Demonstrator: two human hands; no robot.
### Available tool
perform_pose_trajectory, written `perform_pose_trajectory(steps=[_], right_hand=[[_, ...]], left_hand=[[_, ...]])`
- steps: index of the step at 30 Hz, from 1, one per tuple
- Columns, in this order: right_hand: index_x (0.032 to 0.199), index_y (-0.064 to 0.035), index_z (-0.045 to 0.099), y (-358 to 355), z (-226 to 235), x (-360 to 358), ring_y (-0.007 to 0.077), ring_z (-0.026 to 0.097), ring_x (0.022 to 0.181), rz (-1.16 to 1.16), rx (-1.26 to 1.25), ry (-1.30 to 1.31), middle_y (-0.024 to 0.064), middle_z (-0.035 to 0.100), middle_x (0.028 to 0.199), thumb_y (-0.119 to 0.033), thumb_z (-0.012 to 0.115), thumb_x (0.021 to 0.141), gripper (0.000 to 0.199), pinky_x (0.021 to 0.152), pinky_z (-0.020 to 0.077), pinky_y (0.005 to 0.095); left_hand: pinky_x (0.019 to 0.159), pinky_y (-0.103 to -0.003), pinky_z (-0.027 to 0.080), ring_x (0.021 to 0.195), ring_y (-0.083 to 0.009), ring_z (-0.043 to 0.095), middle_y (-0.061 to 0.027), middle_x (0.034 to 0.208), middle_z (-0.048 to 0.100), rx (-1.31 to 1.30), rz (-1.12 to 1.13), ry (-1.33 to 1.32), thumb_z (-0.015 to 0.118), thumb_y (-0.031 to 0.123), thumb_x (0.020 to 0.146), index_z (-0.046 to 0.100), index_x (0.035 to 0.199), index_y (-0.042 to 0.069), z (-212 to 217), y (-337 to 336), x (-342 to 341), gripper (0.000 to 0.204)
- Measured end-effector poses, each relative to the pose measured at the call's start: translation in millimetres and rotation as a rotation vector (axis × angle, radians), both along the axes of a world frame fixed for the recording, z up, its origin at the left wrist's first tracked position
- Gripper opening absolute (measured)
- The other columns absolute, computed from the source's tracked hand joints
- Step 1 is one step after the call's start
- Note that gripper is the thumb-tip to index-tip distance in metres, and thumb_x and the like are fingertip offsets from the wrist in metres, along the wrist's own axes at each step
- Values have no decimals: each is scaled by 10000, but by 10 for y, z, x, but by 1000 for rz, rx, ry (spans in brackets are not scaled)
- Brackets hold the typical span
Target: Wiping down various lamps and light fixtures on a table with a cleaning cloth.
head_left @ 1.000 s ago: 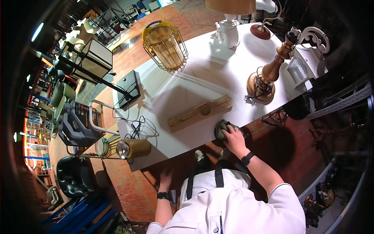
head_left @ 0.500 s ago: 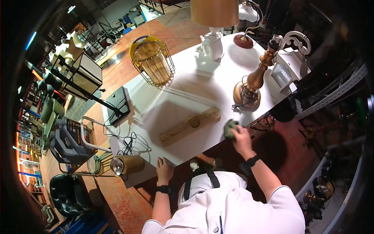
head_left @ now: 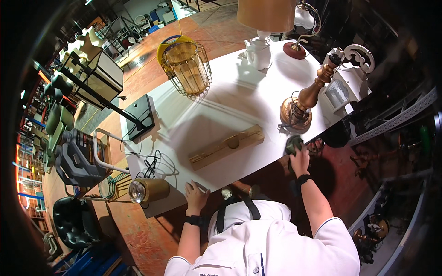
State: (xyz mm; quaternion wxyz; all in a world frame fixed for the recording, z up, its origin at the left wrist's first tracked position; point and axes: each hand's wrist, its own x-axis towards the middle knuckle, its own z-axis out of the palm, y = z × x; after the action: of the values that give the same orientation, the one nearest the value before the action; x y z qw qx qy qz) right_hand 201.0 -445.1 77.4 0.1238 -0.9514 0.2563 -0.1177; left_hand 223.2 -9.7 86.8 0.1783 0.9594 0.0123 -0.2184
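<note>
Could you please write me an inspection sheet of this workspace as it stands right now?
Surface: white table, mostly bare in the middle.
Job's things: dark cloth at the near edge, beside the brass lamp base.
Clutter: wooden bar, wire cage shade, white lamp, black box, brass spotlight.
Grippers: right hand on the cloth; left hand flat on the table edge.
Cables: black cord coiled near the spotlight.
Surroundings: red floor, shelving, black chair.

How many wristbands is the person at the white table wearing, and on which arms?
2. One black wristband sits on the left wrist, behind the left hand; the other black wristband sits on the right wrist, behind the right hand.
</note>
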Motion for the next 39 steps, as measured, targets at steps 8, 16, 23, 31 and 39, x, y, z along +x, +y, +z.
perform_pose_trajectory(steps=[8, 16, 23, 31, 39], right_hand=[[1073, -126, 599, 445, 315, 45, 326, 482, 1016, 304, 76, -148, 122, 478, 1174, -58, 713, 592, 499, 861, 420, 391], [1059, -177, 635, 731, 327, 84, 295, 506, 1003, 438, 204, 50, 87, 491, 1169, -99, 747, 559, 518, 871, 442, 384], [992, -179, 680, 773, 297, 136, 279, 517, 994, 361, 242, 33, 63, 512, 1163, -101, 750, 545, 459, 865, 453, 365], [1002, -172, 680, 787, 314, 157, 288, 511, 1054, 338, 293, 53, 83, 514, 1173, -78, 717, 546, 467, 888, 449, 368], [1000, -186, 679, 786, 273, 140, 280, 510, 1019, 338, 282, 41, 64, 508, 1175, -96, 748, 545, 468, 870, 451, 364]], left_hand=[[999, -646, 101, 1315, -488, -68, -393, 1379, -58, 152, -52, 18, 612, 617, 696, -1, 1354, -117, -107, 41, 88, 1160], [979, -664, -3, 1291, -469, -201, -387, 1370, -144, 183, -13, 214, 548, 711, 672, -88, 1340, -123, -39, -107, 209, 1244], [966, -676, -22, 1255, -499, -248, -408, 1337, -201, 158, 0, 257, 547, 713, 674, -159, 1316, -125, -3, -111, 220, 1270], [958, -682, -31, 1252, -498, -254, -409, 1332, -210, 163, -1, 263, 537, 726, 669, -164, 1311, -131, -28, -103, 216, 1279], [940, -699, -28, 1253, -513, -237, -418, 1335, -188, 154, -6, 207, 540, 729, 659, -112, 1321, -143, -23, -102, 195, 1274]])
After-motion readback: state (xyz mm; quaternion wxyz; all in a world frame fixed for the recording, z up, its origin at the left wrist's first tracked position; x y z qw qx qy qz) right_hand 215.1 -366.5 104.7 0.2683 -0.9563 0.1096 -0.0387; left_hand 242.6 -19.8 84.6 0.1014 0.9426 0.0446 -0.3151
